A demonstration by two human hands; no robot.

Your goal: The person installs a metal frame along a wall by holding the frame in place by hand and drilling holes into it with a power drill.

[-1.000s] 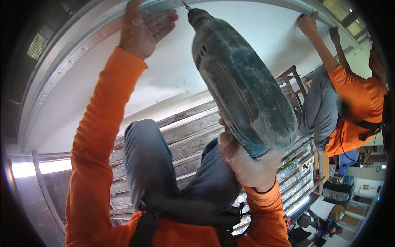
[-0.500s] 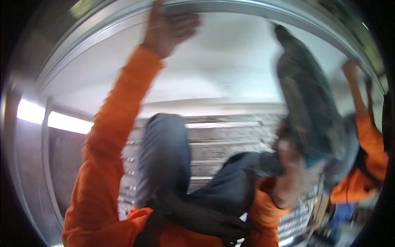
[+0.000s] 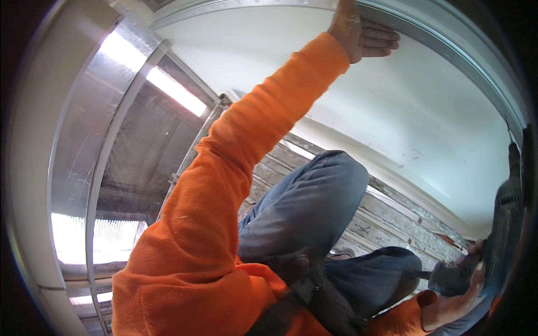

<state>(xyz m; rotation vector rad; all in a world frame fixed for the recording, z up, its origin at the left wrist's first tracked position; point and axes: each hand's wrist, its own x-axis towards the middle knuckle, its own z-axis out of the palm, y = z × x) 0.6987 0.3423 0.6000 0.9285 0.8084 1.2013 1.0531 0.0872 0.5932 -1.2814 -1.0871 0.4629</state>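
My left hand (image 3: 364, 36) reaches up, fingers straight and laid flat, at the edge of a large white panel (image 3: 437, 134) beside a grey metal profile (image 3: 431, 42). It holds nothing. At the far right, my right hand (image 3: 473, 283) is wrapped round the handle of a dark corded power drill (image 3: 502, 215). The drill points up, its thin bit ending close to the profile; whether it touches cannot be made out. Part of the drill's body fades into the dark rim of the view.
My bent knees, in blue jeans (image 3: 314, 196), are over worn, slatted planks (image 3: 381, 224). Metal uprights (image 3: 106, 151) and a scaffold-like pole (image 3: 193, 151) stand at the left. A lit strip lamp (image 3: 176, 91) shows behind them.
The view has swung left, so the left arm and the drill now appear farther right. The co-worker in orange at the right has nearly gone from view. My right hand still holds the drill.
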